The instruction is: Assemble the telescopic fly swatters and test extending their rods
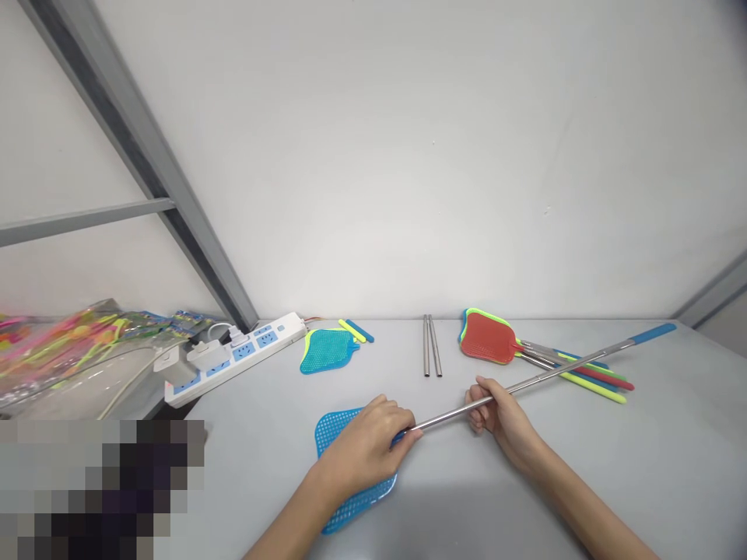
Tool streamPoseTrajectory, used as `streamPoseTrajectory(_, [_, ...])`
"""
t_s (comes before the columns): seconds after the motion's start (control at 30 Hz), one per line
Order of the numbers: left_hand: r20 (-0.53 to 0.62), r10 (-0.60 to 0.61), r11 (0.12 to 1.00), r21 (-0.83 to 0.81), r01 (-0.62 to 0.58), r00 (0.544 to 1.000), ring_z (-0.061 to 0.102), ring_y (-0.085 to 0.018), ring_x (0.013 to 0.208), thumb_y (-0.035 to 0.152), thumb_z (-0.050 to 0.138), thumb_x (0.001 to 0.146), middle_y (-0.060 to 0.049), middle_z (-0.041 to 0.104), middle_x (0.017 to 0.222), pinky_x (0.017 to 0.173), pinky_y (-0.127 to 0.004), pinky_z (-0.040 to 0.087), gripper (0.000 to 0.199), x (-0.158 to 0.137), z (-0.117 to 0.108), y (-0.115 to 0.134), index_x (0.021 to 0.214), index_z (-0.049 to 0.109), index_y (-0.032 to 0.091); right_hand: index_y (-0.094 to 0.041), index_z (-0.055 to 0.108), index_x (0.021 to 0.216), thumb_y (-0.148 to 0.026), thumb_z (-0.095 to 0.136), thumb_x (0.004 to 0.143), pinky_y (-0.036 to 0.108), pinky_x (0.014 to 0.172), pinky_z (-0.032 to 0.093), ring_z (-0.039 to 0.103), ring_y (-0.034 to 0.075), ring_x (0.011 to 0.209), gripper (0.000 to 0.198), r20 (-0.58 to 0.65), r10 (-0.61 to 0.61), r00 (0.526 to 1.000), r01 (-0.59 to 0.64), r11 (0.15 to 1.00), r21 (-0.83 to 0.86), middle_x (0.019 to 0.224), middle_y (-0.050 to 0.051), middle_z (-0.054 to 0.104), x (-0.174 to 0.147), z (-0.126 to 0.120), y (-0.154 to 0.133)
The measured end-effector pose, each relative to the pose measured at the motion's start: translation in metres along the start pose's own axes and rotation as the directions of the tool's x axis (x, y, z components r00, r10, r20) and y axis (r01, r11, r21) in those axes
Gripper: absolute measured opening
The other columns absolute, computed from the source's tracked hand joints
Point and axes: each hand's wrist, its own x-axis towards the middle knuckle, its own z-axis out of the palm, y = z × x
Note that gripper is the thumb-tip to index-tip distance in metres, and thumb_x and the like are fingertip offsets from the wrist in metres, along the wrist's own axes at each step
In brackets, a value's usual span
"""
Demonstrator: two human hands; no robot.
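A blue fly swatter with an extended metal rod lies slantwise across both my hands. My left hand (373,443) is closed around the neck of the fly swatter (447,417), over its blue mesh head, which shows on both sides of the hand. The fingers of my right hand (496,416) are curled around the middle of the rod. From there the rod runs up to the right and ends in a blue grip (654,334). It passes above other swatter handles.
Two short metal tubes (432,346) stand out at the back. Stacked swatters, red on top (487,337), lie right of them. Further left are teal and yellow swatter heads (327,350), two small grips (355,330), a power strip (233,356) and bagged colourful items (75,350).
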Motion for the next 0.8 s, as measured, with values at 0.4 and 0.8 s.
streamPoseTrajectory(0.4, [-0.018,0.034,0.999,0.031,-0.033,0.999,0.045,-0.013,0.066,0.025,0.029,0.086,0.0,0.054,0.068,0.068,-0.029,0.034,0.026,0.001,-0.007,0.004,0.071,0.048,0.018,-0.019,0.03,0.041,-0.041,0.033,0.079,0.027,0.045,0.03,0.036,0.012,0.041,0.044,0.114,0.069,0.991,-0.072,0.997,0.028,0.042,0.0,0.04,-0.001,-0.002,0.006])
streamPoseTrajectory(0.8, [-0.01,0.031,0.999,0.012,-0.031,0.999,0.044,-0.013,0.067,0.023,0.029,0.086,0.0,0.053,0.068,0.07,-0.028,0.035,0.025,-0.001,-0.008,0.003,0.069,0.047,0.018,-0.02,0.031,0.04,-0.039,0.031,0.08,0.027,0.046,0.029,0.038,0.013,0.042,0.044,0.158,0.072,0.985,-0.083,0.994,0.068,0.042,0.002,0.043,-0.004,0.004,0.008])
